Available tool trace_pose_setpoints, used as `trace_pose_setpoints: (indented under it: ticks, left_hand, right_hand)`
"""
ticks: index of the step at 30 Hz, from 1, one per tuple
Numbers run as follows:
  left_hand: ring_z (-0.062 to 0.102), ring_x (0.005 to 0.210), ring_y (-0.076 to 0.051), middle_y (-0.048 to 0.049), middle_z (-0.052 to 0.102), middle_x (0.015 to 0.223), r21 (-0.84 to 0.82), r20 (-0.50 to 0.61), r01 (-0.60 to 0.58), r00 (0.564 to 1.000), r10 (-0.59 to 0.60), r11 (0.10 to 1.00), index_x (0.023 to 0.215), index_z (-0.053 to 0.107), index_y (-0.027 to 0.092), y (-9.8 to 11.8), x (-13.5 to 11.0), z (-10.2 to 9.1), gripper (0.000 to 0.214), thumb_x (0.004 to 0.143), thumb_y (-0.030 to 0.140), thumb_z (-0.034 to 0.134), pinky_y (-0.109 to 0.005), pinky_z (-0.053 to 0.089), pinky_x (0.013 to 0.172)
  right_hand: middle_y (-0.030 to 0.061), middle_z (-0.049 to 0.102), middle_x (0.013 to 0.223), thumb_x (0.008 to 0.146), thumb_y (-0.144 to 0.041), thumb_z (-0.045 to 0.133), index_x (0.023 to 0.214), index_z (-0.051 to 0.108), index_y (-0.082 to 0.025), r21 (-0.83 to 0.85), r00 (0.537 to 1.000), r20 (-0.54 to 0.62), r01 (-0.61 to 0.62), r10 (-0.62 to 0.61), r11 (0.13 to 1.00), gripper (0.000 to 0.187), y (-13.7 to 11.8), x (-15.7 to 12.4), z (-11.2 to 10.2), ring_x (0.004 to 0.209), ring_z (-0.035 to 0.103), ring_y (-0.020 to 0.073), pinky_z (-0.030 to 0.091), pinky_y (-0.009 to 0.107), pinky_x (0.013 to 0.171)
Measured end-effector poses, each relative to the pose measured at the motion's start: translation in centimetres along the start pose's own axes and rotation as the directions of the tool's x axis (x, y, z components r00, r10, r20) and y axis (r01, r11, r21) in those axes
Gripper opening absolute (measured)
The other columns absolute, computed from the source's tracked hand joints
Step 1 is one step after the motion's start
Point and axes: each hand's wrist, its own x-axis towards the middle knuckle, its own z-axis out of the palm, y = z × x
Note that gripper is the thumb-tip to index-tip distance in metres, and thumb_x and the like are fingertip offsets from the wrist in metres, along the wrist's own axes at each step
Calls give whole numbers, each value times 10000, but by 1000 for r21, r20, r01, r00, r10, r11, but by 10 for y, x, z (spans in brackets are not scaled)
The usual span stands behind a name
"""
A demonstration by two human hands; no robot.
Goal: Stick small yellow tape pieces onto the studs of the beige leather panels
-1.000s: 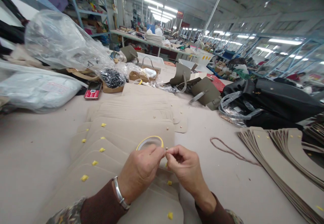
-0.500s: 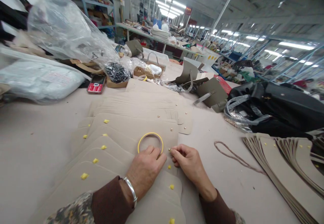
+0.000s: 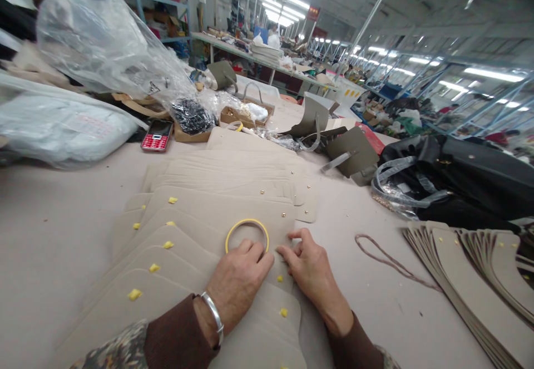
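Observation:
My left hand, with a silver bangle at the wrist, has its fingers closed on the near side of a roll of yellow tape. The roll lies over a fanned stack of beige panels, and the hand rests on them. Near the stack's right edge is my right hand, thumb and index finger apart, with no object showing between them. A yellow tape piece sits just below its thumb. More yellow pieces mark the panels' left side, and small metal studs show farther up.
A brown cord loop and more stacked beige panels lie to the right, below a black bag. At the back are a red phone, plastic-wrapped bundles, a small box and olive-grey pieces.
My right hand's pinch has opened, its index finger lifting away from the thumb. The metal stud seen at its fingertips before no longer shows. My left hand stays on the tape roll.

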Motion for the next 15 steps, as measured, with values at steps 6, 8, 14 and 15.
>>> trace_pose_setpoints:
  ticks: [6, 8, 14, 15]
  left_hand:
    - [493, 828, -239, -50, 570, 871, 33, -41, 4, 999, -3, 999, 863, 575, 187, -1, 5, -2, 111, 913, 146, 485, -401, 478, 745]
    - [490, 816, -240, -51, 569, 859, 49, -58, 6, 998, -3, 999, 860, 580, 188, -1, 8, -2, 121, 904, 133, 482, -404, 465, 743]
    - [488, 780, -238, -46, 562, 820, 53, -110, -19, 994, 25, 998, 875, 591, 192, -6, -2, 1, 159, 882, 102, 460, -399, 433, 734]
    - [487, 769, -233, -45, 560, 813, 38, -140, -36, 989, 41, 999, 880, 593, 192, -8, -6, 4, 173, 887, 103, 444, -390, 429, 727]
  right_hand:
    - [8, 652, 628, 864, -330, 561, 831, 665, -184, 138, 998, 64, 8, -17, 990, 182, 6, -13, -7, 560, 609, 153, 482, 246, 545]
    - [34, 692, 705, 857, -262, 570, 823, 704, -187, -22, 989, -3, 147, -147, 989, 158, 3, -15, -4, 646, 633, 169, 477, 265, 632]
    - [30, 684, 713, 855, -181, 568, 768, 679, -188, -277, 970, -54, 214, -237, 937, 141, -6, -4, 12, 658, 621, 165, 434, 251, 655]
    - [26, 683, 718, 848, -165, 569, 780, 677, -192, -298, 969, -56, 214, -241, 930, 130, -9, -3, 12, 662, 622, 160, 436, 242, 660]
